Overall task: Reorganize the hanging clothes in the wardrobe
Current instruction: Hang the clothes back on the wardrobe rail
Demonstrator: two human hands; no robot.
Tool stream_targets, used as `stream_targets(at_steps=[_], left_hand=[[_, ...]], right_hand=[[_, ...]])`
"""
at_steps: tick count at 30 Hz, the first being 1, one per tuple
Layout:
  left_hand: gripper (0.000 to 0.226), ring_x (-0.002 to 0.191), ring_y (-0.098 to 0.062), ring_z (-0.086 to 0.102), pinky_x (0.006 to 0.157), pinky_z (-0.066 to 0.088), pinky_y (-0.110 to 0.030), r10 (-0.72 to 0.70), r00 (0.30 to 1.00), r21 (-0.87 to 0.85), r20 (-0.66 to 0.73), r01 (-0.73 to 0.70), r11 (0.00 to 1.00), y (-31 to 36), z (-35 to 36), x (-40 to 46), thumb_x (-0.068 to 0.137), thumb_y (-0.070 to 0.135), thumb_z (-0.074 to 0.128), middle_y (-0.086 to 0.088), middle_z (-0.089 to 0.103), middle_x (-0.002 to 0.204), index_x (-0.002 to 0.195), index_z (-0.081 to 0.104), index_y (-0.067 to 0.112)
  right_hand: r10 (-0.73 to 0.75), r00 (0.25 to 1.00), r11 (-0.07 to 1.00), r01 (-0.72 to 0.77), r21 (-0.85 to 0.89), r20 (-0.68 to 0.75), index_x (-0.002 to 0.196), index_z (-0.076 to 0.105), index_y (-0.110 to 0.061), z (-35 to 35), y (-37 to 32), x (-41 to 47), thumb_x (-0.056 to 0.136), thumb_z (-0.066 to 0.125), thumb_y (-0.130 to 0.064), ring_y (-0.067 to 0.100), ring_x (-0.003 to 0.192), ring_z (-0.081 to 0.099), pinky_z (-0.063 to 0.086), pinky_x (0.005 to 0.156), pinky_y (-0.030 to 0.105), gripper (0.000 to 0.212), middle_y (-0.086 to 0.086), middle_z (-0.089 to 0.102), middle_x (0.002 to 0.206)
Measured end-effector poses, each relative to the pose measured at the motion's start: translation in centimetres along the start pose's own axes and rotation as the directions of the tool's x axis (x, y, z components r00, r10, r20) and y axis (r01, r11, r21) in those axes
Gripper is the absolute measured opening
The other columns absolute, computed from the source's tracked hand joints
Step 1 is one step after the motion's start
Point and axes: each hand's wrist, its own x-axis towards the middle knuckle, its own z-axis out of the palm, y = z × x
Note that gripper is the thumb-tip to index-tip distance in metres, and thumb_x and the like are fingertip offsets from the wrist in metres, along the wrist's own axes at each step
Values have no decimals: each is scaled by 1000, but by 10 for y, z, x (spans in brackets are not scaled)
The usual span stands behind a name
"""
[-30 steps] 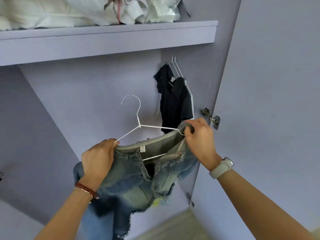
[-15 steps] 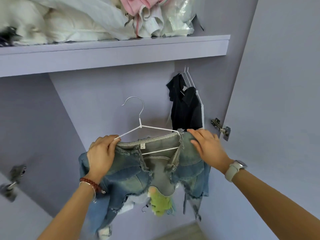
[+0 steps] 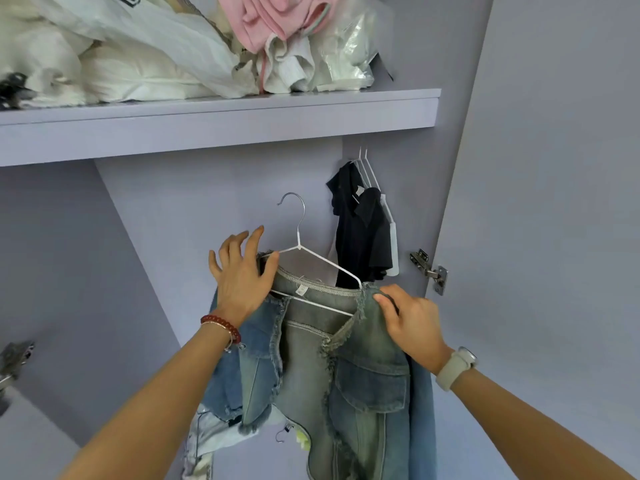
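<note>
While the denim garment (image 3: pixel 332 362) sits crooked on the white wire hanger (image 3: pixel 311 268), held up in front of the wardrobe's back wall below the shelf (image 3: pixel 221 133), the left hand (image 3: pixel 242 275) has its fingers spread apart with only the thumb pressing the left shoulder, and the right hand (image 3: pixel 412 323) pinches the denim at the hanger's right tip. Judging from this head view, it would go best to level the hanger and settle both shoulders before lifting the hook. Open room lies leftward; the black shirt (image 3: pixel 363 237), door (image 3: pixel 554 202) and hinge (image 3: pixel 429 271) crowd the right.

White and pink bundles (image 3: pixel 180 60) crowd the lilac shelf (image 3: pixel 221 123) (a metal hinge (image 3: pixel 429 271) sits lower right).
</note>
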Motion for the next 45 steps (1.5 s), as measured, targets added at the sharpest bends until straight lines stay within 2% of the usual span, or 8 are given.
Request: stream_targets(at_steps=[6,11,19,26,31,34,39,45], left_hand=[[52,132,-38,30,107,16,-55,281,934,152,-221,-251,956,42,-18,25,84,30,52,-19,40,140,134,46,15],[58,133,-40,31,105,18,-58,459,829,360,-319,-342,868,62,-37,71,81,20,57,-18,36,144,137,42,17],[64,141,-37,10,108,4,-61,397,850,436,-347,-229,870,49,-22,135,86,26,51,-12,20,153,145,27,23],[61,139,-27,11,107,7,-58,490,738,506,-463,-234,830,32,-6,149,87,30,52,-5,18,149,143,29,27],[60,137,-28,12,106,6,-59,484,725,473,-490,-246,846,37,-2,147,86,29,51,-6,19,148,142,31,25],[60,139,-32,8,108,0,-58,458,737,418,-497,-259,870,41,-1,144,85,26,50,-8,16,149,143,32,23],[62,139,-37,10,108,2,-62,395,814,226,-426,-327,918,48,30,108,82,23,48,-12,19,150,142,31,21],[57,134,-39,30,103,21,-65,427,903,-28,40,-426,904,72,106,17,80,18,57,-18,36,145,135,46,14]], right_hand=[[186,980,982,-187,10,69,91,64,-6,20,2,27,94,50,-22,32,62,62,41,56,34,22,12,66,63],[336,942,938,-332,95,-26,92,61,-5,41,4,81,95,44,-26,35,67,60,42,59,36,27,16,64,67],[473,871,881,-462,104,-135,98,56,0,85,22,177,97,39,-23,40,73,59,33,58,34,28,22,65,75],[519,854,855,-519,-20,41,103,50,-4,121,34,200,98,32,-28,40,85,60,35,62,35,30,20,66,91],[571,810,817,-576,4,136,108,48,-3,133,38,203,98,34,-29,42,91,58,37,66,37,31,22,64,98],[528,829,836,-545,57,184,122,46,-4,130,39,194,97,38,-24,38,106,53,43,82,41,33,20,59,115],[383,911,921,-389,10,151,138,34,-8,106,42,152,95,42,-17,31,123,37,30,103,37,45,13,44,134],[367,930,927,-364,-89,25,128,48,2,52,50,43,86,51,-3,38,116,48,39,101,45,42,20,51,129]])
